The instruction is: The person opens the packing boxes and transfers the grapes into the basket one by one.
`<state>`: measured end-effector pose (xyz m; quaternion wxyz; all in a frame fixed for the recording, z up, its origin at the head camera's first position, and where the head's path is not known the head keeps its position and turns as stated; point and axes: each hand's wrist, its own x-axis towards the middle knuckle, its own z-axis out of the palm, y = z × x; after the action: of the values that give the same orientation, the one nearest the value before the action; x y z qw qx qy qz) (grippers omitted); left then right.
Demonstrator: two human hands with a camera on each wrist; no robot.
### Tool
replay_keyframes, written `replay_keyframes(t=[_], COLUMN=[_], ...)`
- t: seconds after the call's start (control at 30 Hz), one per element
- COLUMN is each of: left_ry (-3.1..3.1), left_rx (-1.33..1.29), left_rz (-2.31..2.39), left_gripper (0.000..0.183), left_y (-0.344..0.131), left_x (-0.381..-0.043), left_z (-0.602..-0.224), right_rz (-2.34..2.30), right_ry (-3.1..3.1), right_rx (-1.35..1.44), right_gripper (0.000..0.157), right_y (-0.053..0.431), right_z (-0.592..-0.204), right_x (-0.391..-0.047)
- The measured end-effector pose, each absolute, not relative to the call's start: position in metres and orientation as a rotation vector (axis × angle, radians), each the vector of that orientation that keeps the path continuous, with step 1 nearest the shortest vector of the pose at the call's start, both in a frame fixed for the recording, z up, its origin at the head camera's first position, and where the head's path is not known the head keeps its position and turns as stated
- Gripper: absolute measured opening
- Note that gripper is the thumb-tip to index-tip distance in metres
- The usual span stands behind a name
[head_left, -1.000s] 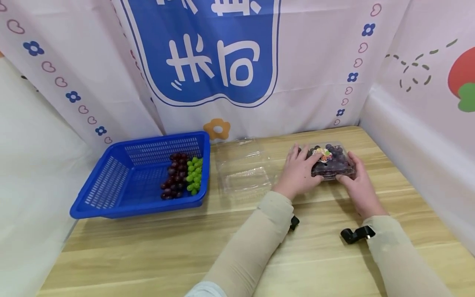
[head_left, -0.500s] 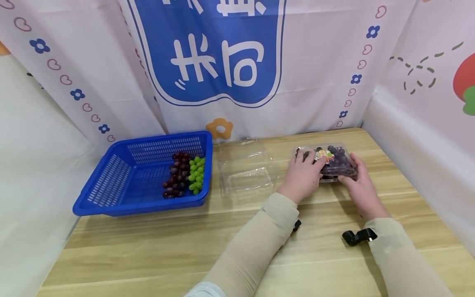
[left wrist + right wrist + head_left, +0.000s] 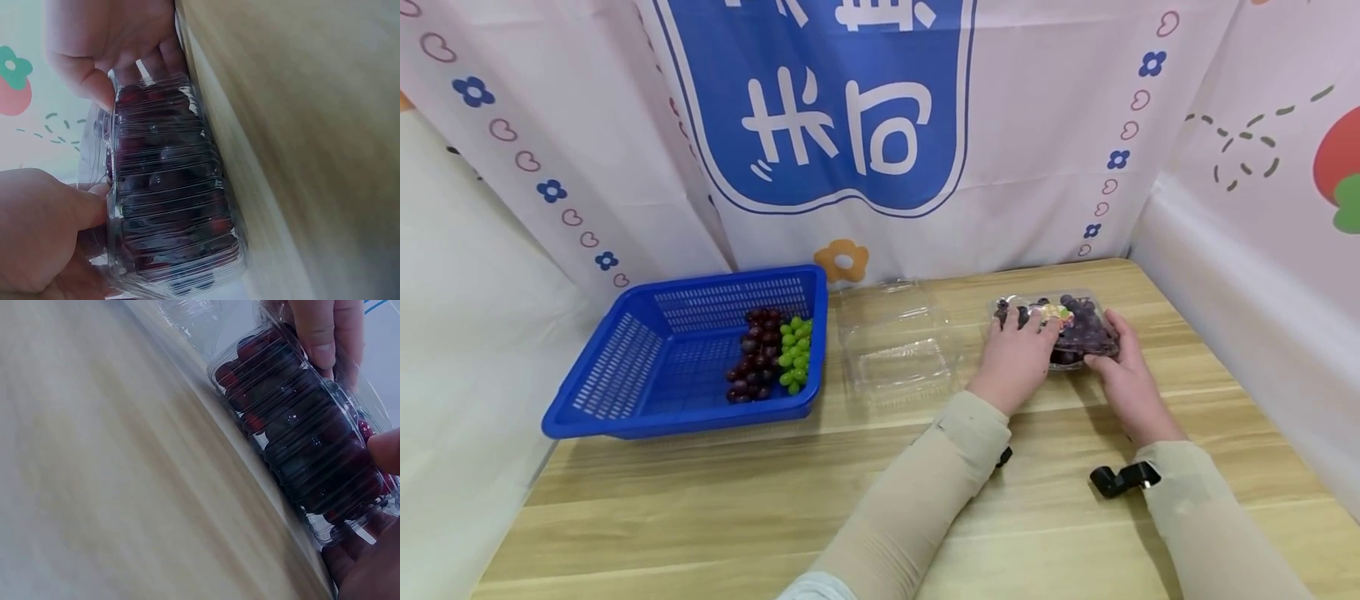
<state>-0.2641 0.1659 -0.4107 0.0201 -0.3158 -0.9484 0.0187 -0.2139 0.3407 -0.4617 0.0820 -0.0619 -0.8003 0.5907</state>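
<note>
A clear plastic clamshell box (image 3: pixel 1078 337) packed with dark grapes (image 3: pixel 165 181) rests at the right of the wooden table, a colourful sticker (image 3: pixel 1051 315) on its lid. My left hand (image 3: pixel 1017 360) lies over the lid's left half, its fingers spread out and pressing down. At the box's right end, my right hand (image 3: pixel 1131 379) grips the side, thumb at the front edge. Its fingers reach round the end and low on the box in the right wrist view, where its thumb (image 3: pixel 384 451) touches the rim. Whether the lid is fastened, I cannot tell.
Left of my hands stands an open clear clamshell (image 3: pixel 901 364). Farther left is a blue plastic basket (image 3: pixel 670 425) holding red grapes (image 3: pixel 754 354) and green grapes (image 3: pixel 795 354). A printed cloth (image 3: pixel 1030 125) hangs along the table's back edge.
My left hand's fingers have shifted leftward and nearer on the lid, uncovering more of the sticker side. The right hand keeps its hold at the box's right end.
</note>
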Motion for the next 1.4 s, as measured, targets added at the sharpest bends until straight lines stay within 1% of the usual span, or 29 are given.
replay_keyframes(t=[0.7, 0.87, 1.0, 1.13, 1.4], left_ry=[-2.938, -2.916, -2.878, -2.858, -2.841], left_rx=[-0.907, -0.962, -1.035, -1.06, -1.028], left_rz=[0.094, -0.006, -0.183, -0.301, -0.279], left_gripper=[0.05, 0.05, 0.051, 0.05, 0.05], left_y=[0.171, 0.166, 0.159, 0.154, 0.151], left_x=[-0.259, -0.26, -0.265, -0.269, -0.271], left_z=[-0.412, -0.41, -0.412, -0.413, -0.406], right_rz=[1.72, 1.745, 1.778, 1.718, 1.612], right_ry=[-2.383, -2.348, -2.336, -2.392, -2.447], right_rx=[-0.216, -0.285, -0.319, -0.317, -0.293], right_gripper=[0.064, 0.057, 0.058, 0.057, 0.053], right_y=[0.337, 0.343, 0.347, 0.349, 0.345], right_z=[-0.458, -0.459, -0.464, -0.466, -0.461], right_x=[-0.212, -0.21, -0.208, -0.207, -0.209])
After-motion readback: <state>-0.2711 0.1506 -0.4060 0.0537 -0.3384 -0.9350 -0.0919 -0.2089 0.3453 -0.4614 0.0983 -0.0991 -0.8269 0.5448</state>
